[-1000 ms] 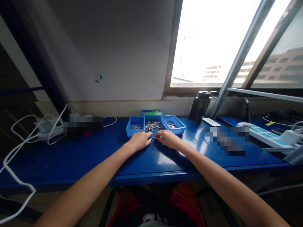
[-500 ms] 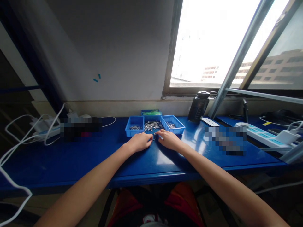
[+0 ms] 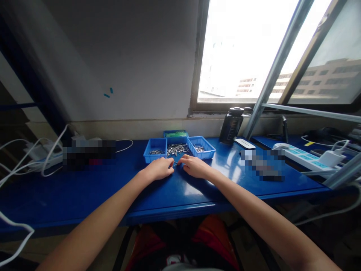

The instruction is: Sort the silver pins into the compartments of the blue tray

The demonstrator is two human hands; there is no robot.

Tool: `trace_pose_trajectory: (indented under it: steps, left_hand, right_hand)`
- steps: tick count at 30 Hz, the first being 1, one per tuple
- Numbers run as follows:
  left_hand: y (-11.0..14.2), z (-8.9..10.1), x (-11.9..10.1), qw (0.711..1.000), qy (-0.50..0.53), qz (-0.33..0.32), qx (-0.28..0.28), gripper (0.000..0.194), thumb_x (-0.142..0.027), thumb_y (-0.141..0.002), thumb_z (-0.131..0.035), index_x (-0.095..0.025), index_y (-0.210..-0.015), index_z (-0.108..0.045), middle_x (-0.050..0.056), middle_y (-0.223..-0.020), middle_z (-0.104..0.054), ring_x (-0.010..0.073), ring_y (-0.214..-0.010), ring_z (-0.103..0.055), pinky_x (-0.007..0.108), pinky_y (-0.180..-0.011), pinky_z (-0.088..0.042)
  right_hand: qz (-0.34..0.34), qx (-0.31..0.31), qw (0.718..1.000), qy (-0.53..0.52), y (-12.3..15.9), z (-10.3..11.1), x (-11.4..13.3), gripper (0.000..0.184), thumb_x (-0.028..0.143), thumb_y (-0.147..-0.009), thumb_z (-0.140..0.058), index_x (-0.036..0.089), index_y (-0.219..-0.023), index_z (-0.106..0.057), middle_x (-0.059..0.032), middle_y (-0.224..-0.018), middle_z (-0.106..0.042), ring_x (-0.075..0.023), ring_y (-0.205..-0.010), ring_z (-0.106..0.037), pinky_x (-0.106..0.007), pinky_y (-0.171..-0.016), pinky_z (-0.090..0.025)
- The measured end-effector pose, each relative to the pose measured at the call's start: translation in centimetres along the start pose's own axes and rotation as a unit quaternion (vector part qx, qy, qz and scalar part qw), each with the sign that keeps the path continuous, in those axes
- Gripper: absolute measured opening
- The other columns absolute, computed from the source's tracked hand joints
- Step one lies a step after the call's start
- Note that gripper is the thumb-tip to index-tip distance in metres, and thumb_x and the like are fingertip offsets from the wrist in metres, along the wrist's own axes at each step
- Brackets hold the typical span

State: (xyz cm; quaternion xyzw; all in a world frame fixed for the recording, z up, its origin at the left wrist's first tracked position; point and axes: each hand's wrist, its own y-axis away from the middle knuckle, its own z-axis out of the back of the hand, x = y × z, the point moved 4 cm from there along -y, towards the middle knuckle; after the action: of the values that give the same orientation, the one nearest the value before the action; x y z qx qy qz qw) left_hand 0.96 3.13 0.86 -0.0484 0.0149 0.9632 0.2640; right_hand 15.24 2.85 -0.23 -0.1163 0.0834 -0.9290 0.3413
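Fingertips pinched, my left hand (image 3: 161, 168) hovers low over the blue table in front of the bins. My right hand (image 3: 195, 166) faces it with fingers curled in. Between the two sets of fingertips runs a thin metal piece (image 3: 175, 163), which both hands appear to grip; its ends are hidden by fingers. Just beyond lies a pile of small metal pin-like parts (image 3: 176, 149). It is flanked by a left blue bin (image 3: 146, 155) and a right blue bin (image 3: 209, 153), each with similar parts inside. A back bin (image 3: 166, 134) holds something green.
A black bottle (image 3: 231, 127) stands at the right rear, beside a white flat device (image 3: 244, 143). Further right lies a power strip (image 3: 303, 156). White cables (image 3: 52, 158) run along the left side. A metal frame post (image 3: 278, 71) rises at the right.
The view has turned slightly right, so everything sits further left. Between the fingertips, the thin piece now lies more level, running from hand to hand.
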Motion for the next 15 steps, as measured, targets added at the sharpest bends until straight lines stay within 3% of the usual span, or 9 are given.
trace_pose_trajectory:
  steps: [8, 15]
  left_hand:
    - [-0.16, -0.3, 0.14, 0.999, -0.023, 0.025, -0.02, 0.027, -0.035, -0.079, -0.037, -0.021, -0.094, -0.054, 0.008, -0.084, -0.063, 0.0235, -0.074, -0.059, 0.029, -0.061, -0.042]
    - [-0.25, -0.79, -0.17, 0.998, -0.037, 0.033, -0.042, 0.039, -0.036, -0.083, -0.033, -0.024, -0.118, -0.046, 0.011, -0.099, -0.062, 0.0284, -0.09, -0.058, 0.037, -0.07, -0.044]
  right_hand:
    - [-0.042, -0.011, 0.999, 0.018, -0.27, -0.35, -0.44, 0.034, 0.016, -0.08, -0.041, 0.02, -0.111, -0.054, -0.0074, -0.11, -0.053, -0.0166, -0.092, -0.054, -0.026, -0.08, -0.039]
    - [-0.036, -0.012, 0.999, 0.012, -0.23, -0.21, -0.35, 0.033, 0.017, -0.079, -0.041, 0.021, -0.109, -0.055, -0.0065, -0.107, -0.054, -0.0168, -0.09, -0.055, -0.027, -0.079, -0.04]
